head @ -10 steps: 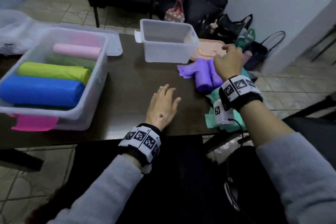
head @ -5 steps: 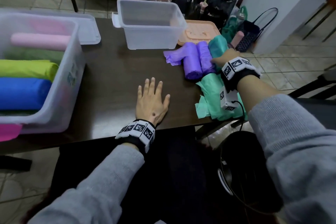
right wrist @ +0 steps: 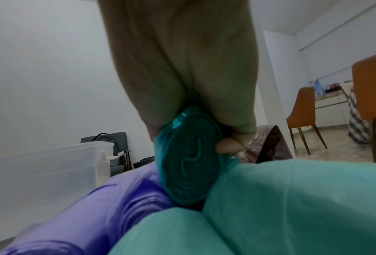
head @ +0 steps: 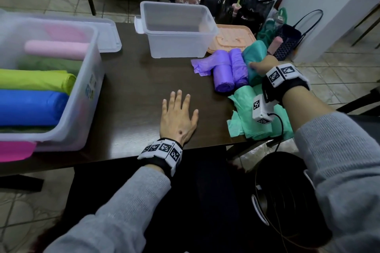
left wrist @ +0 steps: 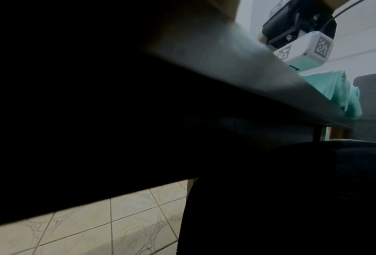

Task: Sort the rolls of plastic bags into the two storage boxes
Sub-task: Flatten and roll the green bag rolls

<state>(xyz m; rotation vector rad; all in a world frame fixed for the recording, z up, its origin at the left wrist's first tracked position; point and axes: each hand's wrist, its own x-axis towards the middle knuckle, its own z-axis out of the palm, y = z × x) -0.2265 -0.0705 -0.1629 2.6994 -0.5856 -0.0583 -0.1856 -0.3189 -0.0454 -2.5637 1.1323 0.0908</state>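
My right hand (head: 260, 65) grips a dark teal roll (head: 254, 55) of bags at the table's right side; its spiral end (right wrist: 189, 163) shows between thumb and fingers in the right wrist view. Two purple rolls (head: 229, 72) lie just left of it, and light green rolls (head: 249, 113) sit nearer me under my wrist. My left hand (head: 178, 113) rests flat on the dark table (head: 127, 96), fingers straight, holding nothing. A small clear box (head: 176, 28) stands empty at the back. A large clear box (head: 86, 80) on the left holds pink, yellow-green and blue rolls.
A clear lid (head: 107, 35) lies behind the large box and a peach lid (head: 232, 37) beside the small one. Bags (head: 259, 6) and a chair crowd the floor beyond the table. The left wrist view is mostly dark, showing the table edge (left wrist: 248, 69).
My right hand has come down from above the purple rolls and closed around the teal roll. The left hand has flattened on the table.
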